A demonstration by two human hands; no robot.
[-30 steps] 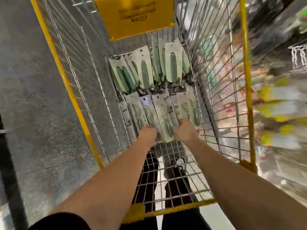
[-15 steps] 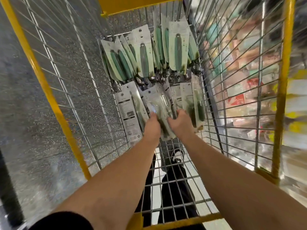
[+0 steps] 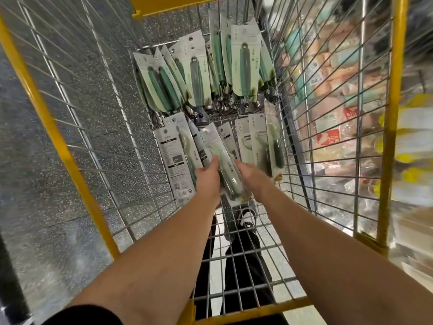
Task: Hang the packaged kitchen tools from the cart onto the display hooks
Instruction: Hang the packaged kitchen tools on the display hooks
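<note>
Glossy blister pack (image 3: 226, 165) (long, flat) gripped between left hand (image 3: 207, 178), right hand (image 3: 251, 175), fingers hidden.

Both arms are stretched forward and down; the left hand (image 3: 208, 177) and right hand (image 3: 251, 175) are curled, close together.

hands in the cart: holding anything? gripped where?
Both the left hand and the right hand grip one packaged tool by its long side edges, near the lower half.

Bare forearms, black sleeve (image 3: 82, 316), black trousers (image 3: 243, 261), black-and-white shoe (image 3: 248, 216).
</note>
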